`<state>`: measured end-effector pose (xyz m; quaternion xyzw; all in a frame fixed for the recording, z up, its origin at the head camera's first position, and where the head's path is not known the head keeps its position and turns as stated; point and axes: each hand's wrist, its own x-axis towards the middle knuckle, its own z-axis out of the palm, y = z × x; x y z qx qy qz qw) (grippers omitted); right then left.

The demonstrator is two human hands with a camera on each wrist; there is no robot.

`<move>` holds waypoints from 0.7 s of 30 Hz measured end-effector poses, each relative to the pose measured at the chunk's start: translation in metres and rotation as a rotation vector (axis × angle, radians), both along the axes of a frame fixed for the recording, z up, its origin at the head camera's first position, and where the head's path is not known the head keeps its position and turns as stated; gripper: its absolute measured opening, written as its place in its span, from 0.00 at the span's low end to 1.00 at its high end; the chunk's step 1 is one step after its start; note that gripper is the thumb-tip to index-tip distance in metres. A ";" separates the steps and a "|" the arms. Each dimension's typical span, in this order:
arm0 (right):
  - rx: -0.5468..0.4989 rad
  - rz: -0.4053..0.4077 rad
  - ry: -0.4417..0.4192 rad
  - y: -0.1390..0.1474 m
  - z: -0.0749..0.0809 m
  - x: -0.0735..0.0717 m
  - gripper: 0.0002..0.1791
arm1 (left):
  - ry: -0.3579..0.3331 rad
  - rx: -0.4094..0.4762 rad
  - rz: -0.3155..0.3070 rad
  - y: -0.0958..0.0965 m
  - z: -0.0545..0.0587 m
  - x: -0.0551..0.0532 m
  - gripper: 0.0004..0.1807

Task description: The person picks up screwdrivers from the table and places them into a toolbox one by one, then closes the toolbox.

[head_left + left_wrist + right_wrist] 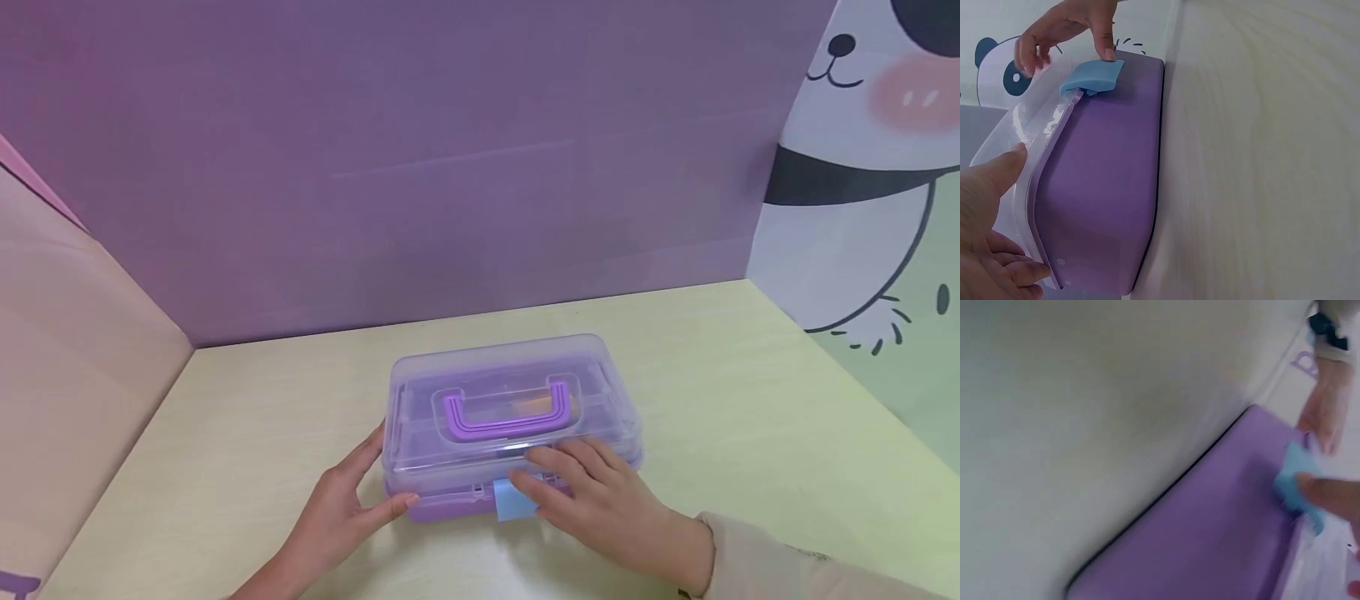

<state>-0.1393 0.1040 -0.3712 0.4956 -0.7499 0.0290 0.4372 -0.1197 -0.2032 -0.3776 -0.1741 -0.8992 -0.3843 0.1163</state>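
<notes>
A purple plastic storage box (442, 507) with a see-through lid (420, 417) sits on the table, its lid down. On top lies a purple carrying handle (506, 431). A light blue latch (513, 502) is on the front. My left hand (333, 508) grips the box's left end, thumb at the front edge and fingers along the side. My right hand (607, 508) rests at the front right, its thumb touching the blue latch (1092, 76) and its other fingers loosely spread over the lid. Something orange shows dimly through the lid.
The box stands on a pale wood-grain table (270, 400). Behind it rises a purple wall panel (450, 167), with a pale panel (82, 333) at the left. A panda picture (847, 233) covers the right wall.
</notes>
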 end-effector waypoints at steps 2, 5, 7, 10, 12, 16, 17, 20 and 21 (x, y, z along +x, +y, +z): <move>0.021 0.034 0.014 0.003 0.000 -0.004 0.17 | 0.001 0.004 -0.002 0.000 0.000 0.000 0.48; 0.058 0.036 0.005 0.007 0.000 -0.008 0.22 | 0.011 0.016 -0.010 0.001 0.001 0.000 0.47; 0.069 0.032 -0.011 0.009 0.000 -0.011 0.26 | 0.009 0.024 -0.011 0.001 0.001 0.000 0.47; 0.070 0.053 0.026 0.011 -0.001 -0.017 0.27 | 0.007 0.022 -0.005 0.002 0.002 0.001 0.47; 0.069 0.080 0.064 0.012 -0.002 -0.021 0.28 | 0.002 0.018 0.001 0.001 0.001 0.001 0.47; 0.074 0.104 0.129 0.013 -0.004 -0.025 0.29 | -0.008 0.011 0.011 0.001 0.000 0.001 0.47; 0.074 0.103 0.127 0.013 -0.004 -0.024 0.29 | -0.012 0.009 0.012 0.000 0.000 0.001 0.47; 0.081 0.089 0.123 0.013 -0.005 -0.025 0.30 | -0.015 0.011 0.012 0.000 -0.002 -0.001 0.47; 0.083 0.085 0.120 0.013 -0.005 -0.025 0.30 | -0.013 0.013 0.010 0.000 -0.003 -0.001 0.47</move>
